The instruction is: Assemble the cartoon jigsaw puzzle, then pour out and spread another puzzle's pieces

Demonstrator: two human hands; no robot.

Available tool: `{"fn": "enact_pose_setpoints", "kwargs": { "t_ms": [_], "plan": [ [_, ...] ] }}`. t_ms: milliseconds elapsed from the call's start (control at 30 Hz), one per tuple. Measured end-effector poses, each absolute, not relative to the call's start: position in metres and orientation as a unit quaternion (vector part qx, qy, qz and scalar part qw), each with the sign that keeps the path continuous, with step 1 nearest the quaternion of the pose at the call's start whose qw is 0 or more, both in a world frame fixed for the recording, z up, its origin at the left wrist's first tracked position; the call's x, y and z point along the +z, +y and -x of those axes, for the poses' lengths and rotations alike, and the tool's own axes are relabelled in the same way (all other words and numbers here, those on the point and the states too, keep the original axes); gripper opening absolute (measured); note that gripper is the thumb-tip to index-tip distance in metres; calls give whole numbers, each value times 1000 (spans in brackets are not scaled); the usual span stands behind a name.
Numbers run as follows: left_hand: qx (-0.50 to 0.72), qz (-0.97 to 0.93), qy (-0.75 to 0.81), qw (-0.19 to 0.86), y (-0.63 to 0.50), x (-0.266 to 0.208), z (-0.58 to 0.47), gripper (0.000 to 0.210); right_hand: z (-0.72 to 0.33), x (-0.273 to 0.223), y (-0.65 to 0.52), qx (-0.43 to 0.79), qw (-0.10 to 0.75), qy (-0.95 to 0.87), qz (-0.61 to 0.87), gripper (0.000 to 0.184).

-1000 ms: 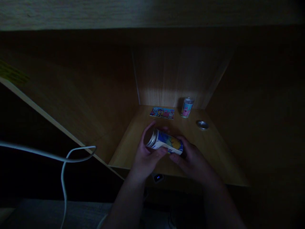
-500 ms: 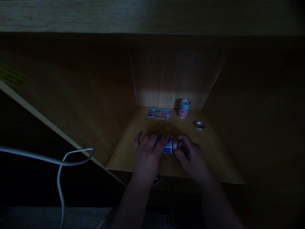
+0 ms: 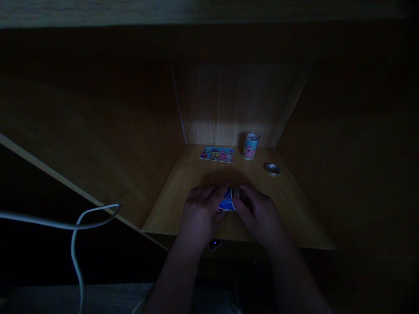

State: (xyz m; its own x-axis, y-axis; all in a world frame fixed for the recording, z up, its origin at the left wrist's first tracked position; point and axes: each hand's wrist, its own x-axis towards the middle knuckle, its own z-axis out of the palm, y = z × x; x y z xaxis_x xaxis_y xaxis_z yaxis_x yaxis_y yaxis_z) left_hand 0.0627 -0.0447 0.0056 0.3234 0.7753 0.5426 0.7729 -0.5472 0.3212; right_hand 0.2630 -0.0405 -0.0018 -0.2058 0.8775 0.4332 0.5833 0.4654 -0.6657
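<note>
Both hands meet on a small can with a blue printed label (image 3: pixel 225 203), held on its side low over the front of the wooden shelf. My left hand (image 3: pixel 199 209) wraps the can's left part and hides that end. My right hand (image 3: pixel 257 209) grips the right end, thumb against the label's edge, so most of the silvery end is covered. Behind them a second printed can with a pink figure and a clear top (image 3: pixel 250 146) stands upright. A round silver lid (image 3: pixel 272 169) lies to its right. A flat cartoon-printed label (image 3: pixel 217 154) rests at the back left.
Wooden walls enclose the shelf (image 3: pixel 173 218) on the left, right and back, and a board (image 3: pixel 196 12) crosses above. A white cable (image 3: pixel 77 226) loops at the left. Below the shelf's front edge is a small device with a blue light (image 3: pixel 215 244). The light is dim.
My left fingers, partly spread before, have curled around the can. My right hand has moved left onto the can's end and covers more of it. The view has shifted slightly.
</note>
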Motion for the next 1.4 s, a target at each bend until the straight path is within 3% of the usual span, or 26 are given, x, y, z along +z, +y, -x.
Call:
{"fn": "enact_pose_setpoints", "kwargs": {
  "t_ms": [200, 367, 467, 700, 967, 1100, 1200, 1400],
  "plan": [
    [334, -814, 475, 24, -45, 5, -59, 68, -263, 2, -42, 184, 406, -761, 471, 32],
    [281, -822, 491, -68, -55, 12, -73, 57, -263, 2, -41, 171, 407, -737, 512, 27],
    [257, -814, 512, -98, -66, 23, -88, 57, -267, 2, -43, 179, 433, -716, 517, 35],
    [238, -804, 544, -28, -90, 43, -100, 65, -279, 5, -53, 226, 497, -710, 445, 44],
    [243, -800, 544, 70, -93, 52, -94, 49, -278, 8, -53, 237, 489, -722, 428, 48],
    [241, -805, 542, -3, -92, 49, -95, 55, -271, 15, -57, 242, 465, -712, 468, 45],
    [216, -813, 538, -54, -90, 44, -99, 48, -267, 22, -60, 232, 407, -695, 545, 48],
    [249, -809, 531, -41, -94, 42, -104, 59, -274, 33, -66, 249, 416, -687, 542, 54]
  ]
}}
